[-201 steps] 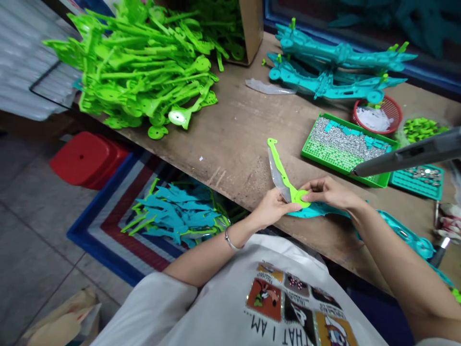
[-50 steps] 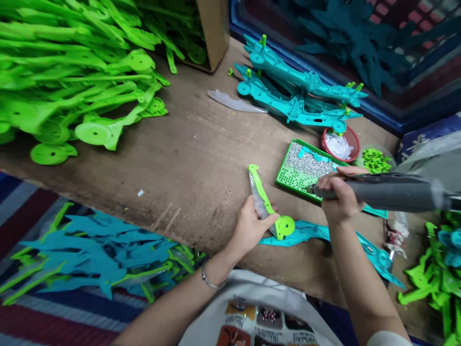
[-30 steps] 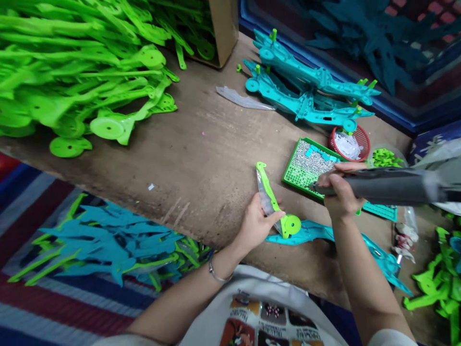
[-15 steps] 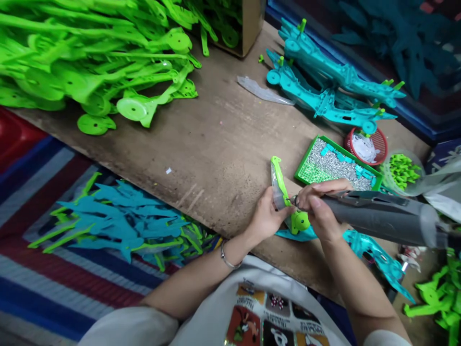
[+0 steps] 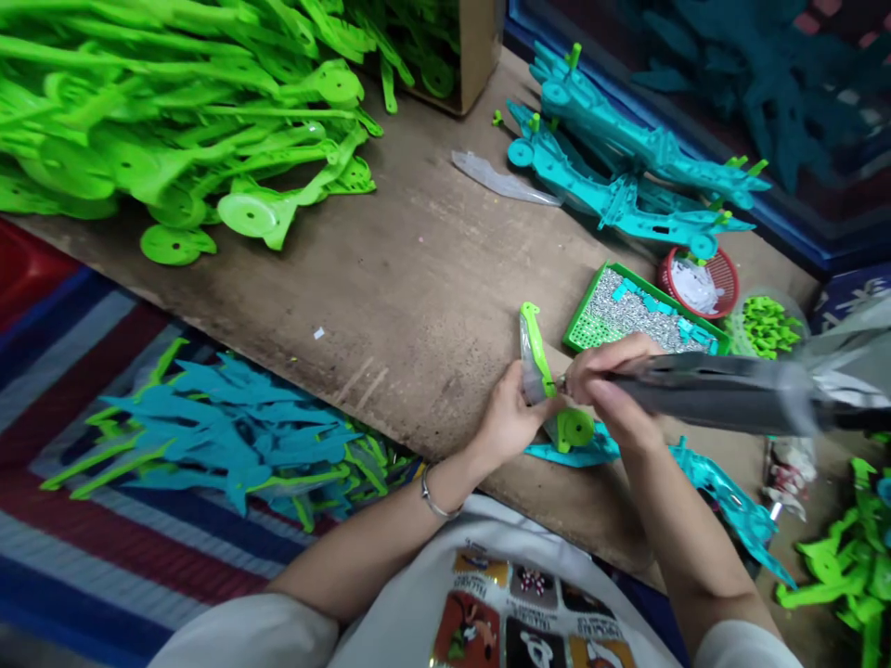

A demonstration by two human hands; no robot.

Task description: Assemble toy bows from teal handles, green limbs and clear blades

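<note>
My left hand (image 5: 511, 413) is closed on a lime-green plastic part (image 5: 533, 334) with a clear strip along its side and a round disc at its near end. My right hand (image 5: 619, 380) grips a dark grey electric screwdriver (image 5: 724, 390), whose tip meets the green part close to my left fingers. The screw, if there is one, is too small to make out. Beneath the green part and my right forearm lies a turquoise plastic part (image 5: 730, 496) on the table.
A green tray (image 5: 574, 329) of screws stands beyond my hands, beside a red basket (image 5: 728, 278) and a tub of small green pegs (image 5: 769, 325). Turquoise assemblies (image 5: 626, 199) lie behind. Green parts (image 5: 174, 121) are heaped far left; finished-looking turquoise pieces (image 5: 243, 417) pile below the table edge.
The back of the screwdriver has swung up a little, away from my body, while its tip stays at the green part. My left hand keeps its hold.
</note>
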